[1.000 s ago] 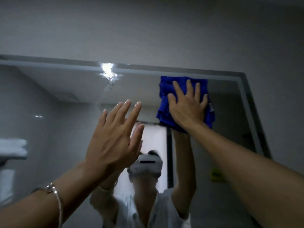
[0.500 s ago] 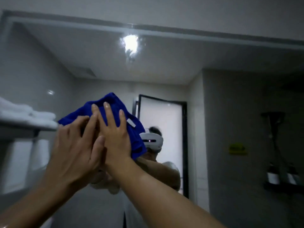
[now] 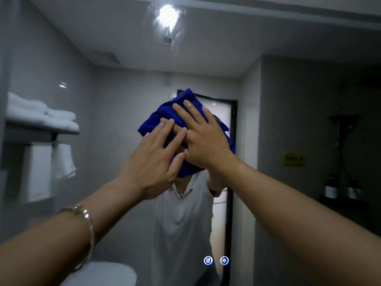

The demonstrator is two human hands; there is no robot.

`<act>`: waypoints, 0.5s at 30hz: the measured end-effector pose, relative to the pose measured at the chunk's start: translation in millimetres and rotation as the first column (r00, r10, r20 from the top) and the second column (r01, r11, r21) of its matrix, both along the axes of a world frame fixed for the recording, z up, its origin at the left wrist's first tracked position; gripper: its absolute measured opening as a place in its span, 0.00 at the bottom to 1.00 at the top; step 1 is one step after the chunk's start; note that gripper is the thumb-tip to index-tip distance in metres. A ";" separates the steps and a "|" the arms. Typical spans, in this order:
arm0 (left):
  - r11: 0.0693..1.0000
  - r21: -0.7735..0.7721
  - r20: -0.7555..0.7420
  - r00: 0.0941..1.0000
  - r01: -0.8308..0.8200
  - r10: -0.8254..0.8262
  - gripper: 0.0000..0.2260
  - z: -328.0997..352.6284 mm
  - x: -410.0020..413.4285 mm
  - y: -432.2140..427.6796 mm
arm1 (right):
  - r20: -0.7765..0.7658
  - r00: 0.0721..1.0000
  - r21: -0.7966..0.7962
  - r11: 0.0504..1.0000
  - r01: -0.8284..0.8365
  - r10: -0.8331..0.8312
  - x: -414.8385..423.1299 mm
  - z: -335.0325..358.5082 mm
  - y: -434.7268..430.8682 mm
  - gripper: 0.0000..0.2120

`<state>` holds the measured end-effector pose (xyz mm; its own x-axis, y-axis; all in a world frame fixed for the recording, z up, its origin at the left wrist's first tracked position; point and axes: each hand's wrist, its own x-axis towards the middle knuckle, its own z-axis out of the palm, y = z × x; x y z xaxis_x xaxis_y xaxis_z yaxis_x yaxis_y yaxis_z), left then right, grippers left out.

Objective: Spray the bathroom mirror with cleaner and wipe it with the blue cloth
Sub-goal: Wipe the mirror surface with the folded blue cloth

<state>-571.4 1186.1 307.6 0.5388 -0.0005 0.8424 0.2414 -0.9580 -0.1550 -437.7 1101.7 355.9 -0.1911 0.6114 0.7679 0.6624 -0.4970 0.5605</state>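
Observation:
The bathroom mirror (image 3: 288, 79) fills almost the whole view. A bunched blue cloth (image 3: 156, 118) is pressed against its middle. My right hand (image 3: 203, 141) lies flat on the cloth with straight, spread fingers. My left hand (image 3: 153, 162) presses the cloth's lower left part, its straight fingers overlapping my right hand's thumb side. A bracelet circles my left wrist. No spray bottle is in sight.
The mirror reflects a person in a white shirt, a towel shelf (image 3: 41, 124) at the left, a ceiling light (image 3: 168, 16), a door and a dark shelf with bottles (image 3: 342, 190) at the right. Two lit touch icons (image 3: 216, 260) glow low on the glass.
The cloth came down from the mirror's top right corner to its middle. My left hand, held free in the air a second ago, now presses on the cloth beside the right.

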 end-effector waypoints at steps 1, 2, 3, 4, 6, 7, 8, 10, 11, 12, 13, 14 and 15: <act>1.000 0.002 -0.047 0.999 0.012 -0.012 0.31 3.5 12.8 -6.9 | -0.016 1.000 0.014 1.000 0.008 -0.008 11.3 2.4 -12.6 0.31; 1.000 0.011 -0.083 0.996 0.018 -0.017 0.30 6.6 26.3 -13.9 | -0.033 0.999 0.031 0.999 0.010 -0.009 22.7 3.2 -25.7 0.31; 0.999 0.032 -0.103 0.994 0.026 -0.022 0.29 9.1 40.1 -21.2 | -0.049 0.999 0.056 0.998 0.003 0.000 35.0 2.5 -38.8 0.30; 0.998 0.060 -0.115 0.993 0.030 -0.023 0.29 10.1 53.7 -29.9 | -0.063 0.998 0.088 0.996 -0.008 0.014 47.9 -0.4 -51.1 0.30; 0.991 0.129 -0.140 0.990 0.034 -0.016 0.29 8.0 80.8 -47.1 | -0.092 0.995 0.172 0.985 -0.016 0.032 72.4 -11.1 -72.2 0.30; 0.986 0.163 -0.145 0.989 0.032 -0.008 0.29 6.1 92.1 -54.4 | -0.113 0.993 0.215 0.976 -0.016 0.041 81.9 -17.5 -79.7 0.30; 0.981 0.191 -0.141 0.990 0.025 0.003 0.30 4.5 101.1 -59.9 | -0.133 0.990 0.252 0.968 -0.018 0.053 89.1 -23.1 -84.6 0.30; 0.976 0.218 -0.126 0.992 -0.002 0.030 0.31 3.9 108.4 -64.0 | -0.153 0.985 0.284 0.958 -0.037 0.084 95.7 -28.9 -87.8 0.31; 0.974 0.228 -0.128 0.991 -0.019 0.049 0.32 4.7 106.8 -63.4 | -0.158 0.982 0.283 0.958 -0.054 0.102 95.5 -29.4 -87.5 0.31; 0.971 0.236 -0.133 0.989 -0.033 0.066 0.32 6.0 103.7 -62.2 | -0.166 0.979 0.278 0.958 -0.068 0.117 94.1 -28.4 -87.0 0.32; 0.970 0.238 -0.141 0.987 -0.040 0.075 0.33 7.5 99.5 -61.5 | -0.177 0.976 0.269 0.960 -0.076 0.127 91.5 -26.9 -86.9 0.32; 0.974 0.222 -0.149 0.986 -0.037 0.072 0.33 8.3 94.5 -62.3 | -0.194 0.972 0.259 0.962 -0.084 0.137 88.2 -26.1 -87.1 0.32; 0.982 0.187 -0.148 0.987 -0.031 0.059 0.33 7.7 89.4 -64.6 | -0.217 0.964 0.253 0.963 -0.095 0.152 84.9 -27.3 -88.5 0.32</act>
<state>-482.0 1121.4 315.3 0.6639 -0.1204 0.7380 0.2437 -0.8982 -0.3658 -352.9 1013.2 328.6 -0.0529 0.3884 0.9200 0.8247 -0.5025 0.2596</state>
